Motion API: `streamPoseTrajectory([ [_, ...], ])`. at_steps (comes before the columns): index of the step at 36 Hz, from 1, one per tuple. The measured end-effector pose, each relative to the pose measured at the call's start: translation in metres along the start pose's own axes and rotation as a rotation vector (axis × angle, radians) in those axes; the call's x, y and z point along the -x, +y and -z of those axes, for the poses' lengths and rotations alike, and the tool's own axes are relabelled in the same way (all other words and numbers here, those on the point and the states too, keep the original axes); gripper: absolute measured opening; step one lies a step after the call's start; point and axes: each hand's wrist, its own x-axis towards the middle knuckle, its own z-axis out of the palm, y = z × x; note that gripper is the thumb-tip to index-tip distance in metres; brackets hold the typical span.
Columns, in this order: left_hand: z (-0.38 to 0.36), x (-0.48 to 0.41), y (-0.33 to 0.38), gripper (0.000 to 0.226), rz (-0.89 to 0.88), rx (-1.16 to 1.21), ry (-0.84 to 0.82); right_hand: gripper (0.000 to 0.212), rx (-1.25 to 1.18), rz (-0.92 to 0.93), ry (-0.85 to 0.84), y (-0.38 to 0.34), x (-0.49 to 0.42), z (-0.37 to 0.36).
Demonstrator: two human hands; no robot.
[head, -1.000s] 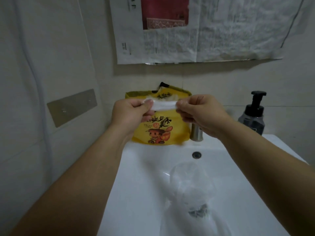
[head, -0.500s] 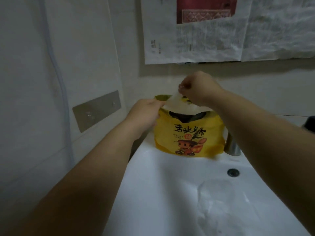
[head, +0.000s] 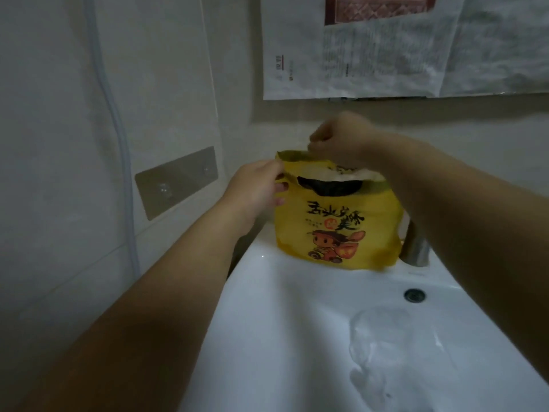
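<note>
Yellow plastic bag: upright on back ledge of white sink, against wall. Printed front facing camera, with black characters above orange cartoon figure. Dark oval handle cut-out just under top edge. Mouth pulled open, front lip pinched at left corner by left grip, rear lip by right grip. White crumpled sheet showing inside mouth.

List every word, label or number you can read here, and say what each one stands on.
"舌尖乡味美": this is how the big black brush characters on the yellow bag seem to read, though the lettering is stylised and I am not certain.
The small print and the round red seal below those characters are too small to read.
The columns of print on the newspaper sheets on the wall are too blurred to read.
</note>
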Motion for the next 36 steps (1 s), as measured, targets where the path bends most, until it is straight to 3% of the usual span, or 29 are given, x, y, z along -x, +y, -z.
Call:
streamPoseTrajectory([
  [7,-0.01,0.031,-0.002,0.057,-0.002,0.093,0.059,0.031,-0.122,-0.03,0.235,0.013,0.069,0.021],
  [11,-0.022,0.059,-0.013,0.045,-0.012,0.063,0.082,0.026,-0.176,-0.093,0.284,0.026,0.112,0.015],
  [15,-0.047,0.095,-0.031,0.017,0.017,0.027,0.025,0.028,-0.207,-0.207,0.258,0.046,0.166,0.0],
  [23,-0.108,0.158,-0.086,0.008,0.204,-0.185,-0.276,0.026,-0.071,-0.393,-0.204,0.094,0.26,-0.049],
  [27,-0.115,0.172,-0.103,0.014,0.067,-0.469,-0.371,0.058,-0.146,-0.562,-0.609,0.112,0.287,-0.069],
  [31,-0.108,0.176,-0.111,0.02,0.064,-0.627,-0.449,0.08,-0.097,-0.639,-1.009,0.11,0.293,-0.086],
  [33,-0.106,0.177,-0.115,0.021,0.072,-0.706,-0.492,0.07,0.032,-0.654,-1.118,0.107,0.295,-0.096],
  [36,-0.106,0.177,-0.117,0.019,0.107,-0.705,-0.52,0.041,0.062,-0.611,-1.134,0.107,0.293,-0.101],
])
